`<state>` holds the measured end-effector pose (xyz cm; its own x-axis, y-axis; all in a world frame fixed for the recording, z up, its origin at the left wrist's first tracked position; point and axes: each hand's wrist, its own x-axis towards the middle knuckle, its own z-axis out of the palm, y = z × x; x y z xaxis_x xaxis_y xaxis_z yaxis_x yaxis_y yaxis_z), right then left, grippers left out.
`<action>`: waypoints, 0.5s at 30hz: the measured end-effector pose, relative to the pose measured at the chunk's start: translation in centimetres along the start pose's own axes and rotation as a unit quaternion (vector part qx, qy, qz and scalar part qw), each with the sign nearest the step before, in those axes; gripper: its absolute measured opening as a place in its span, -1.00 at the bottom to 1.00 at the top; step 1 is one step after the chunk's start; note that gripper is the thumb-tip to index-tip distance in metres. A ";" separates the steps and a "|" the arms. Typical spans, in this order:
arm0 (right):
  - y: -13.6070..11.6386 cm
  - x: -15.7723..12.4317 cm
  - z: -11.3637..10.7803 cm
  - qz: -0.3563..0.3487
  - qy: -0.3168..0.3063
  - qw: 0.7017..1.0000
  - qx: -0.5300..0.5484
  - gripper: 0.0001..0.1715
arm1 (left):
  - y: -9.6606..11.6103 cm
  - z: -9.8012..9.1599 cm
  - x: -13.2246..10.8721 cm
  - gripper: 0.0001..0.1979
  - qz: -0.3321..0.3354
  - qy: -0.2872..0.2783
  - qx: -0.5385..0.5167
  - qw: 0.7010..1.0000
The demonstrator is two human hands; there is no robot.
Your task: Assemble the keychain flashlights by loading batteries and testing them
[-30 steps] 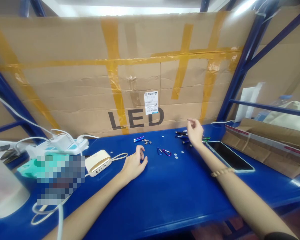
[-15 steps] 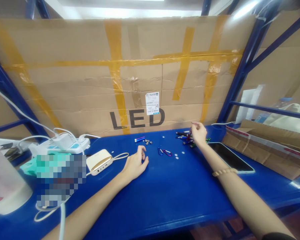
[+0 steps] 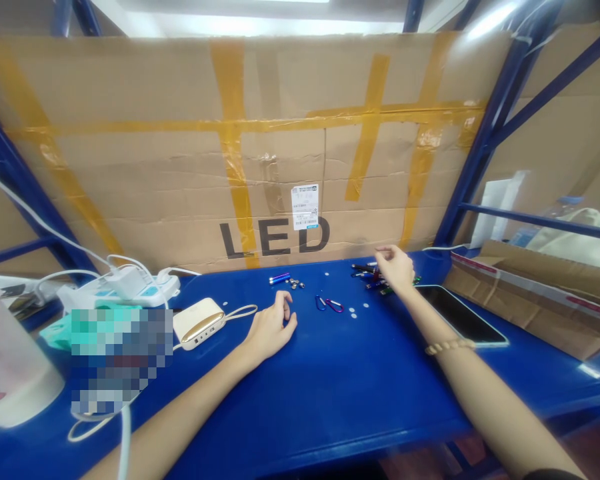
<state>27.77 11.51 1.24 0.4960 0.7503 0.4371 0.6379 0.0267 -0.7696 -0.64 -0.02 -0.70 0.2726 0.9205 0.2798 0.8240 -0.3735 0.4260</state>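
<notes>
My left hand [image 3: 273, 328] rests on the blue table [image 3: 330, 393], fingers curled loosely, thumb and forefinger close together with nothing visible in them. My right hand [image 3: 396, 269] hovers at the far side over a pile of small dark, red and green stick-like items [image 3: 367, 275]; its fingers are pinched together, and what they hold is too small to make out. Between the hands lie blue and purple carabiners [image 3: 329, 305], a small purple cylinder [image 3: 279, 278], tiny metal pieces [image 3: 295, 284] and white dots [image 3: 359, 307].
A dark phone [image 3: 460, 315] lies right of my right forearm. A white and gold power bank [image 3: 199, 323] with a cord, a white power strip [image 3: 125, 287] and cables sit at left. A taped cardboard sheet marked LED [image 3: 275, 160] walls the back. A cardboard box [image 3: 540, 293] stands at right.
My right hand dipped toward the pile of small items and lifted slightly again, fingers still pinched. My left hand stayed put.
</notes>
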 end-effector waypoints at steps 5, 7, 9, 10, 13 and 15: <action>0.2 0.0 -0.1 -0.002 0.001 1.000 -0.030 -0.73 | 0.0 0.0 0.0 -0.81 0.004 0.000 0.001 1.000; 0.3 0.1 -0.2 -0.005 -0.004 0.999 -0.043 -0.73 | 0.0 0.0 0.0 -0.81 0.002 -0.001 0.001 1.000; 0.4 0.1 -0.2 -0.009 -0.015 0.998 -0.061 -0.72 | 0.1 -0.1 -0.1 -0.82 0.003 -0.003 0.001 1.000; 0.4 0.1 -0.2 -0.011 -0.021 0.997 -0.069 -0.72 | 0.1 -0.1 -0.1 -0.82 0.003 -0.003 0.001 1.000; 0.5 0.1 -0.1 -0.019 -0.038 0.995 -0.095 -0.69 | 0.2 -0.2 -0.1 -0.82 0.002 -0.002 0.001 1.000; 0.6 0.1 0.0 -0.026 -0.056 0.989 -0.134 -0.67 | 0.2 -0.2 -0.1 -0.82 0.002 -0.002 0.001 1.000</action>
<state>28.24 11.60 0.84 0.3990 0.8218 0.4068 0.8021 -0.0979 -0.5891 -0.59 -0.16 -0.51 0.2776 0.9196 0.2779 0.8236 -0.3767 0.4239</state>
